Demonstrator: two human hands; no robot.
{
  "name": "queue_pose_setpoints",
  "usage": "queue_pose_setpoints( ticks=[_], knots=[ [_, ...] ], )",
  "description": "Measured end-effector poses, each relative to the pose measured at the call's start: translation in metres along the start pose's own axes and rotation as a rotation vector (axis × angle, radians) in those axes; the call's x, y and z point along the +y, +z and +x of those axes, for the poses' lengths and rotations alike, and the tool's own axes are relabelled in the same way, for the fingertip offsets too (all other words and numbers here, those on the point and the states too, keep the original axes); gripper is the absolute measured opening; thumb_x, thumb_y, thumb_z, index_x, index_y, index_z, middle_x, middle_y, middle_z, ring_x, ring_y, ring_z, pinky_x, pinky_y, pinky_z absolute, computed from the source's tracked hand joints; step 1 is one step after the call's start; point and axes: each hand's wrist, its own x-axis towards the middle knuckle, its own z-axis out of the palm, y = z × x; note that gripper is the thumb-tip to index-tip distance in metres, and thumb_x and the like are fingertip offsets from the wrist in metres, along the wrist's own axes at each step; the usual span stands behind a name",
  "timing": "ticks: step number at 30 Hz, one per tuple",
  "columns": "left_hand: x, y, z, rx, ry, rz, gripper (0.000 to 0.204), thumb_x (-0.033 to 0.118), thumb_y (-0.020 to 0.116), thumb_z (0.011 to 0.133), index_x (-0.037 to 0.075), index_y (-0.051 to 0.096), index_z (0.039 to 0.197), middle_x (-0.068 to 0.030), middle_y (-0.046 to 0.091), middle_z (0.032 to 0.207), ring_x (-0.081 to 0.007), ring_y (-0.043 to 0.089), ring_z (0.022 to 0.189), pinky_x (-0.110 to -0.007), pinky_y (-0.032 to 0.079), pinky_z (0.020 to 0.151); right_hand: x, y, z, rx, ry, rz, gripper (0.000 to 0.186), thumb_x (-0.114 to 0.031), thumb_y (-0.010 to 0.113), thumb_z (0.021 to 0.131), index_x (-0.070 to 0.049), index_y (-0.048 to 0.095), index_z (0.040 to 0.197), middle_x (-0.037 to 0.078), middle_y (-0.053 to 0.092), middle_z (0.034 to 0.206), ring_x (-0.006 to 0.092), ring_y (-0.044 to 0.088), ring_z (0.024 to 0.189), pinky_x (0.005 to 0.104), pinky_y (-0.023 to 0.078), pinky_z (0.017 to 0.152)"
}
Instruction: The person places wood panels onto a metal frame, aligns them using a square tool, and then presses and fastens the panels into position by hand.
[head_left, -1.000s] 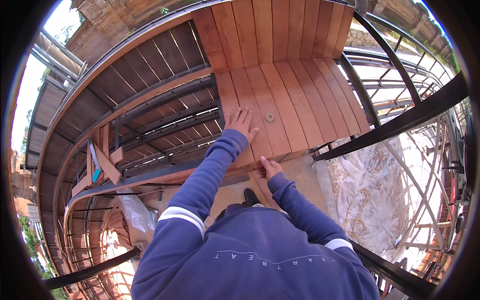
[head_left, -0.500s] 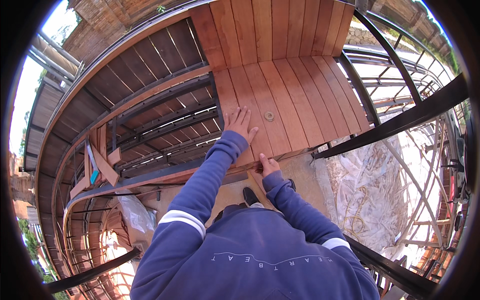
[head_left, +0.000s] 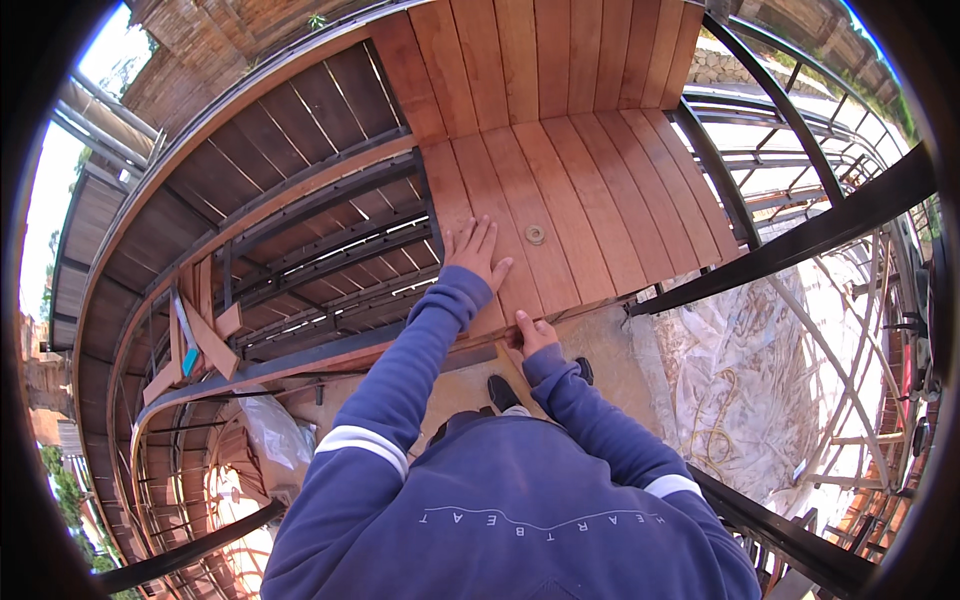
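head view: the slatted wooden bench (head_left: 610, 190) ends on the left at a reddish seat plank (head_left: 447, 185), its near end at the bench's front left corner, beside the dark front rail (head_left: 325, 347). the left hand (head_left: 476, 250) lies palm down and spread across this plank and its neighbour, nearer the front edge than the backrest, gripping nothing. the right hand (head_left: 535, 334) is at the front edge close to that corner, its fingers partly curled; whether they pinch the board's end or only touch it, i cannot tell, as the underside is hidden.

to do this well, i judge, the palm should press evenly over the seam, so neither board rocks, while the right fingertips feel whether both ends sit flush. a light touch suits that edge: a hard pull could tilt the plank or catch a splinter, and fingers should be clear of any closing gap. a small tan ring (head_left: 535, 235) lies on the seat, near the left hand's right side.
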Motion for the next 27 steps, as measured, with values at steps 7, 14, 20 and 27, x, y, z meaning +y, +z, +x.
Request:
queue_pose_setpoints(
  ticks=[7,14,20,27],
  knots=[
    [-0.002,0.003,0.0,0.037,0.021,-0.011,0.065,0.042,0.048,0.081,0.006,0.032,0.133,-0.0103,0.028,0.14,-0.0276,0.022,0.13,-0.052,0.011,0.105,-0.006,0.004,-0.004,0.012,-0.014,0.023,0.043,-0.036,0.051,0.087,0.001,0.06,0.069,0.007,0.058,0.059,0.0139,0.053,0.053,0.0255,0.043,0.054],
    [-0.001,0.002,-0.001,0.022,0.016,-0.017,0.065,0.042,0.048,0.081,0.006,0.032,0.133,-0.0102,0.027,0.14,-0.0276,0.021,0.131,-0.052,0.011,0.105,-0.004,0.003,-0.004,0.023,-0.003,-0.005,0.042,-0.035,0.051,0.087,0.001,0.06,0.068,0.008,0.058,0.059,0.0142,0.054,0.053,0.0259,0.044,0.053],
    [0.001,0.002,0.001,0.007,0.006,-0.006,0.066,0.043,0.046,0.082,0.005,0.03,0.133,-0.0091,0.026,0.141,-0.0253,0.018,0.132,-0.048,0.01,0.106,-0.001,0.003,-0.001,0.045,0.007,0.019,0.043,-0.036,0.052,0.087,0.002,0.059,0.069,0.009,0.058,0.061,0.0152,0.055,0.054,0.0268,0.045,0.053],
    [-0.013,-0.007,-0.008,0.162,-0.086,-0.175,0.064,0.032,0.056,0.078,0.002,0.034,0.13,-0.0151,0.031,0.137,-0.0299,0.024,0.129,-0.046,0.019,0.105,0.0,-0.003,-0.008,-0.053,0.086,0.11,0.038,-0.037,0.054,0.086,0.0,0.057,0.078,0.009,0.059,0.066,0.0156,0.056,0.059,0.0265,0.045,0.056]
  ],
)
